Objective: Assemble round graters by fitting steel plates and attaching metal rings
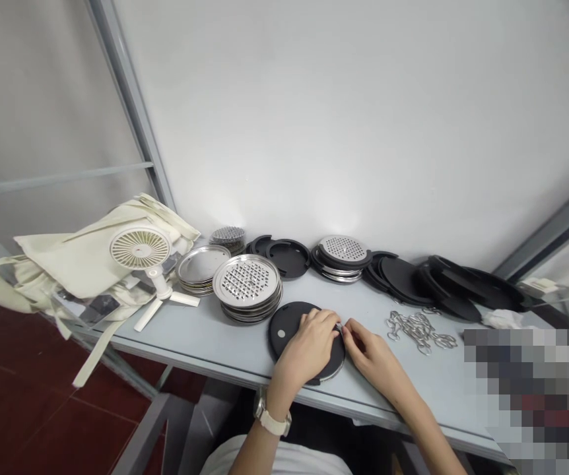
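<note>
A round black disc (pixel 289 323) with a small pale dot lies near the table's front edge; a thin silvery rim shows at its lower right. Over it rests my left hand (pixel 309 346), fingers bent and closed on the disc's right edge. My right hand (pixel 371 356) pinches at that same edge, thumb and forefinger together. A tiny bright bit shows between the fingertips, too small to name. To the right lies a loose pile of bent metal wire clips (pixel 418 330). A stack of round metal grater plates (pixel 247 284) stands left of the disc.
Behind are plain metal discs (pixel 202 264), more grater plates (pixel 228 234), black round holders (pixel 288 257) and a grater-topped stack (pixel 344 249). Black discs (pixel 403 277) lie back right. A small fan (pixel 140 249) and cream bag (pixel 86 254) occupy the left; a pixelated area covers the right.
</note>
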Action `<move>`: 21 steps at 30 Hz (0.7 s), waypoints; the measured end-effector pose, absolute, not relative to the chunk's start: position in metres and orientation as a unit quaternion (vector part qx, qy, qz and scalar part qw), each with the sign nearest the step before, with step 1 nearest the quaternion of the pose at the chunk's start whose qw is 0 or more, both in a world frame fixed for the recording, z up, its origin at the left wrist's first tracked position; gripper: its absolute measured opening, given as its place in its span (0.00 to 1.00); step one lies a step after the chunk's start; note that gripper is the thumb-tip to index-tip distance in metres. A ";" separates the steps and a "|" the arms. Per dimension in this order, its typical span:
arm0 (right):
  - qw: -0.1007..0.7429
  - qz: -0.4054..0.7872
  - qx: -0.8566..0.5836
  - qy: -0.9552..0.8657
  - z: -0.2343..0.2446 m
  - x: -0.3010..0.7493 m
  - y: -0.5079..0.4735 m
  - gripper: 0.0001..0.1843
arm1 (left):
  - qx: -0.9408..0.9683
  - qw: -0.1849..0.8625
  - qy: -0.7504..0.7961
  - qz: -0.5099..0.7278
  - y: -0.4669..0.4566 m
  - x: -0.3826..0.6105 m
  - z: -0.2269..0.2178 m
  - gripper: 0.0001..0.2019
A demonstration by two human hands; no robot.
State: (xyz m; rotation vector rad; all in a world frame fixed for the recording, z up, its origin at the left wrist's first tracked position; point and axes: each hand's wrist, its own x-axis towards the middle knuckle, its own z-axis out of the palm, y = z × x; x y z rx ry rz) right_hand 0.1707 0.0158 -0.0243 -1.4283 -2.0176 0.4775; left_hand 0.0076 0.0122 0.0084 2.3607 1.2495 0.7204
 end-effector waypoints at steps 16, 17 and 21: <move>0.309 0.187 -0.547 -0.755 -0.025 0.171 0.015 0.18 | 0.843 0.184 0.434 0.261 0.012 0.008 0.008 0.13; 0.311 0.189 -0.548 -0.753 -0.026 0.171 0.015 0.18 | 0.843 0.183 0.434 0.261 0.013 0.008 0.008 0.13; 0.316 0.197 -0.551 -0.747 -0.027 0.170 0.015 0.18 | 0.844 0.178 0.431 0.264 0.013 0.007 0.008 0.13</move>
